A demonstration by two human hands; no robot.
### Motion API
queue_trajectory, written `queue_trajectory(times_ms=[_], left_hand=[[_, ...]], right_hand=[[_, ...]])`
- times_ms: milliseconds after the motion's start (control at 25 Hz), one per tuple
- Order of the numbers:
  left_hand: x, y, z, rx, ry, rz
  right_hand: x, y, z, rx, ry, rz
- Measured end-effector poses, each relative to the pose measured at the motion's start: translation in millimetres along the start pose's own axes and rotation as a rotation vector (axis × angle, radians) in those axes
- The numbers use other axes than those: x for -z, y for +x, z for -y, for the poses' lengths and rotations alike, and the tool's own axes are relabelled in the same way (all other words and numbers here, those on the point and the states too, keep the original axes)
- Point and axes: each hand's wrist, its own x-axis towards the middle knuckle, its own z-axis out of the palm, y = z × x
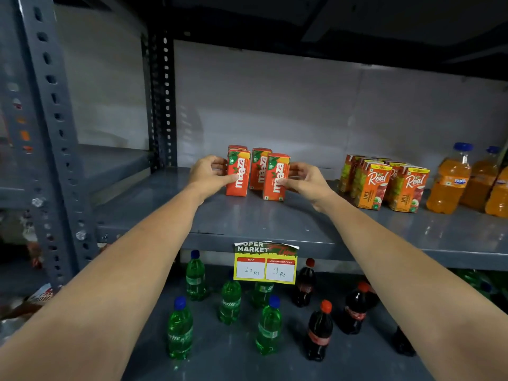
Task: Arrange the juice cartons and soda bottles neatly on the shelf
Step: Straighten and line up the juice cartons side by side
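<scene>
On the upper shelf [275, 218], your left hand [206, 174] and right hand [308, 180] press in on the red juice cartons [258, 171] from both sides, fingers wrapped round the outer ones, probably squeezing them together into a tidy row.

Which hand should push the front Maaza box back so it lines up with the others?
Probably the right hand. Its fingers already touch the front Maaza carton, which stands nearer the shelf edge than the rest. The left hand is busy on the leftmost carton.
</scene>
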Motion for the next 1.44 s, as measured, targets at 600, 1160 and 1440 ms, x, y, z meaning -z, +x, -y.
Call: queue_trajectory(times_ms=[600,1160,1440], left_hand=[[-1.2,-0.4,-1.2,-0.005,0.054,0.005],[-6.8,-66.6,-27.6,-0.375,0.621,-0.143],[-82.2,-105.9,-68.7,-0.452,0.371,-0.084]], right_hand=[[-20.0,6.3,-1.3,0.018,-0.065,0.098],[21.7,-60.4,5.6,0.342,-0.53,-0.259],[139.9,-97.1,-20.5,0.314,-0.543,-0.307]])
